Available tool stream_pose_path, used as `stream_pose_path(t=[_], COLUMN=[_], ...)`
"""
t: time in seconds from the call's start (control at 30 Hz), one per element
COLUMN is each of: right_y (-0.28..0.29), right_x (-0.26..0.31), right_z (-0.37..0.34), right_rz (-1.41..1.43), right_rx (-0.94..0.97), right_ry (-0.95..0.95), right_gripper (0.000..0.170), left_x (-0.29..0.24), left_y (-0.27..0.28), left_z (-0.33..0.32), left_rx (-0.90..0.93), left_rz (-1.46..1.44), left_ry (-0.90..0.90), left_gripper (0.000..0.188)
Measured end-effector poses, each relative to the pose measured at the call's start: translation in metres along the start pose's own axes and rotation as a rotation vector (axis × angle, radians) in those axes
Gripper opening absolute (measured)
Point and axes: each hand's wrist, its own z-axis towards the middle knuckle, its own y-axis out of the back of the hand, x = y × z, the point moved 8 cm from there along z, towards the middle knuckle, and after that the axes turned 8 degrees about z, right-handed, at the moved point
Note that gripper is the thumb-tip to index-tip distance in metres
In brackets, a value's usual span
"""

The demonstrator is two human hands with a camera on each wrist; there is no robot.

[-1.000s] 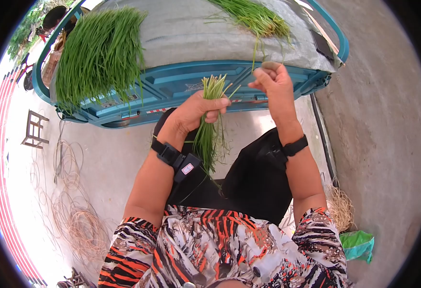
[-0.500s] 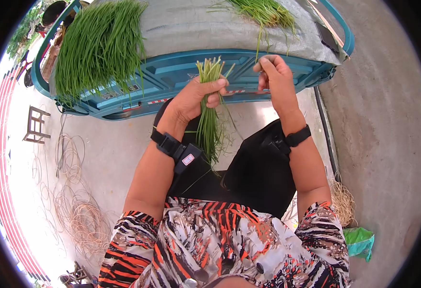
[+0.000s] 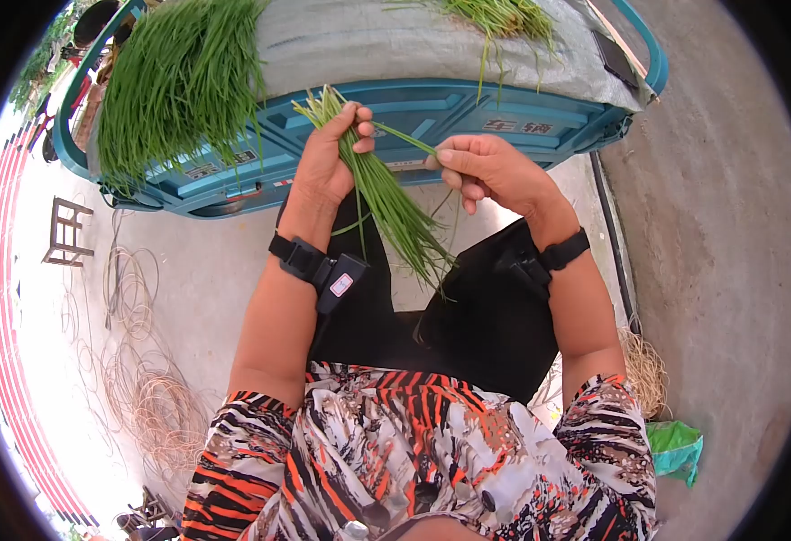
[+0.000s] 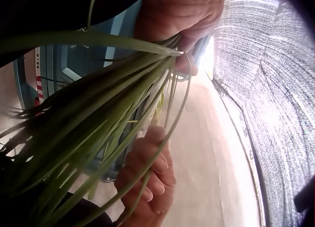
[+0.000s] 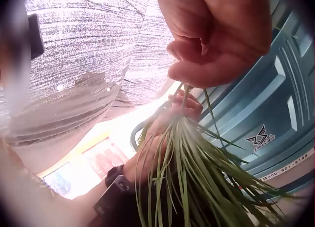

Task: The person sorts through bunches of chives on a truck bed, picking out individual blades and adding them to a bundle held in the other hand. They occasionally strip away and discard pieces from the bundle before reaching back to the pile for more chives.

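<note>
In the head view my left hand [image 3: 325, 160] grips a bunch of chives [image 3: 394, 206] near its pale cut ends. Those ends point up and left, while the green leaves fan down to the right over my knees. My right hand [image 3: 499, 171] is beside the bunch, pinching a thin green chive stalk [image 3: 406, 136] between thumb and fingertips; the stalk stretches across to my left hand. The right wrist view has the pinching right hand [image 5: 221, 39] close up, with the spread chive leaves [image 5: 189, 163] below it.
A thick pile of chives [image 3: 183, 86] hangs over the left of a teal cart's tailgate [image 3: 296, 126]. A smaller pile [image 3: 508, 20] and a dark flat object [image 3: 616, 59] lie on its grey sheet [image 3: 350, 50]. A stool frame [image 3: 69, 233], tangled strands [image 3: 156, 410] and a green bag [image 3: 675, 451] are on the floor.
My left hand has shifted up and left, tilting the bunch so its leaves swing right. My right hand has come down from near the smaller pile to beside the bunch.
</note>
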Motion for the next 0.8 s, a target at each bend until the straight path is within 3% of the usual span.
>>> stream_pose_path(t=[0.8], right_y=[0.021], right_x=[-0.011], right_z=[-0.038], right_rz=[-0.211], right_rx=[-0.035], right_ry=[-0.01], right_gripper=[0.018], left_x=[-0.041], left_y=[0.056], left_z=[-0.01], left_rx=[-0.143], left_rz=[-0.195], left_ry=[-0.151], left_gripper=[0.011])
